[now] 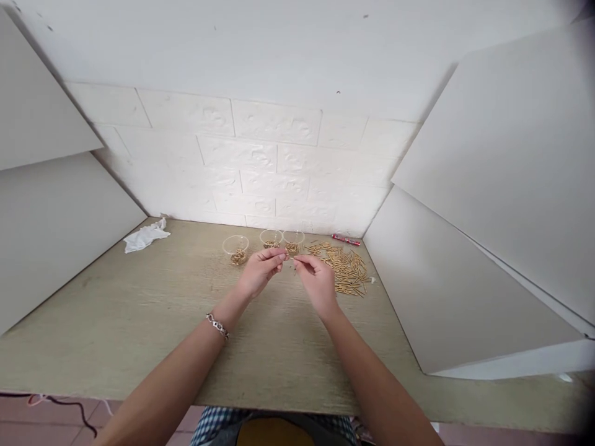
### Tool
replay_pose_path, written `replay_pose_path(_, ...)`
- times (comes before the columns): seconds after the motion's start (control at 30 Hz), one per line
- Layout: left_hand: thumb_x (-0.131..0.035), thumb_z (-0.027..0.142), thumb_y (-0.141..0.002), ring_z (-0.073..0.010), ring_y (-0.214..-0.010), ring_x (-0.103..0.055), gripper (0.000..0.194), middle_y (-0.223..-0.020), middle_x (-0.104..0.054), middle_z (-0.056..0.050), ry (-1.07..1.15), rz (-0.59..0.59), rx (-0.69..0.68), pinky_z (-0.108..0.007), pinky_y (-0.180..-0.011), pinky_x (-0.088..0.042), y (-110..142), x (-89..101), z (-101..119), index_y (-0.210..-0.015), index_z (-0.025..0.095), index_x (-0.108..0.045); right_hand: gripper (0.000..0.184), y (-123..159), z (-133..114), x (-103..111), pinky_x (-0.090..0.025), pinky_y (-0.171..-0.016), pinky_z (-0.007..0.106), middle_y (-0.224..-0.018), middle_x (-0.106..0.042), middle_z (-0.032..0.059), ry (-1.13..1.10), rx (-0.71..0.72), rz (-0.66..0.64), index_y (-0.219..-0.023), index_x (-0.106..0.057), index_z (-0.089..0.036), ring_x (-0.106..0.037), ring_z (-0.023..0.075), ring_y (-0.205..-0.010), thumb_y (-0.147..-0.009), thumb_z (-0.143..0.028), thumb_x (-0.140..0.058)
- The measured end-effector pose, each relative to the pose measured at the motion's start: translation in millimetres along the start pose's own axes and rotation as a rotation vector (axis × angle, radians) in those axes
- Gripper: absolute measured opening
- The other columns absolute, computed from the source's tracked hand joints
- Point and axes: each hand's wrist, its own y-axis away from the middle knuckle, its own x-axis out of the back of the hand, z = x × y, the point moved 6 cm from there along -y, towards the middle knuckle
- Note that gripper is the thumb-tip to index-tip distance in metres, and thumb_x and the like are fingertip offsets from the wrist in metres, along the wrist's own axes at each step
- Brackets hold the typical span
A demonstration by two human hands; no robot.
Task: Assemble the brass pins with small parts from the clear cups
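Over the middle of the table, my left hand (pixel 263 271) and my right hand (pixel 318 284) meet fingertip to fingertip. My left thumb and forefinger are pinched on something too small to make out. Between my right thumb and fingers is a thin gold-coloured rod (pixel 292 258), mostly covered by the fingertips. Beside and beyond my right hand a loose pile of gold-coloured rods (pixel 349 272) lies spread out. Behind my hands are three clear round containers, the left one (pixel 224 246), the middle one (pixel 267 231) and the right one (pixel 300 233), with small gold-coloured parts in them.
A crumpled white tissue (pixel 146 236) lies at the back left of the wooden table (pixel 130 334). A red tube-like item (pixel 346 240) rests near the back wall. White panels (pixel 465 291) stand on both sides. Cables (pixel 69 404) hang beyond the front left edge.
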Motion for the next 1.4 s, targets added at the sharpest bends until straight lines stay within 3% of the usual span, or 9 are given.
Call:
replay_pose_path(0.37, -0.074, 0.029, -0.060, -0.0037, -0.055, -0.047, 0.026, -0.070, -0.062, 0.000, 0.063, -0.086, 0.009, -0.020, -0.062, -0.041, 4, -3.4, -4, -0.079, 0.013, -0.067, 0.018, 8, 3, -4, -0.049, -0.065, 0.027, -0.074, -0.068, 0.0029, -0.042, -0.022, 0.008, -0.079, -0.063, -0.017, -0.062, 0.0144, -0.068, -0.072, -0.031, -0.056)
replay_pose_path(0.83, -0.071, 0.029, -0.062, -0.0068, -0.056, -0.049, 0.019, -0.062, -0.062, 0.000, -0.171, -0.065, -0.081, -0.022, -0.061, -0.041, 6, -2.6, 10, -0.075, 0.014, -0.069, 0.016, 10, 2, -4, -0.047, -0.061, 0.027, -0.070, -0.067, 0.0022, -0.027, -0.014, -0.003, -0.075, -0.063, -0.018, -0.062, 0.0146, -0.063, -0.071, -0.032, -0.059)
replay_pose_path(1.07, -0.069, 0.030, -0.061, -0.0092, -0.058, -0.052, 0.020, -0.060, -0.062, 0.000, -0.243, 0.022, -0.120, -0.024, -0.064, -0.043, 11, -6.1, 16, -0.073, 0.013, -0.067, 0.013, 12, -3, -1, -0.046, -0.057, 0.025, -0.069, -0.067, 0.0023, 0.050, 0.071, 0.039, -0.074, -0.064, -0.017, -0.060, 0.0132, -0.060, -0.072, -0.029, -0.057)
replay_pose_path(1.4, -0.065, 0.032, -0.064, -0.0114, -0.063, -0.056, 0.021, -0.065, -0.064, -0.001, -0.367, -0.002, -0.167, -0.026, -0.067, -0.046, 11, -4.9, 16, -0.074, 0.014, -0.066, 0.014, 15, -5, -3, -0.047, -0.059, 0.026, -0.071, -0.068, 0.0039, 0.183, 0.213, 0.059, -0.075, -0.064, -0.018, -0.061, 0.0139, -0.062, -0.076, -0.026, -0.052)
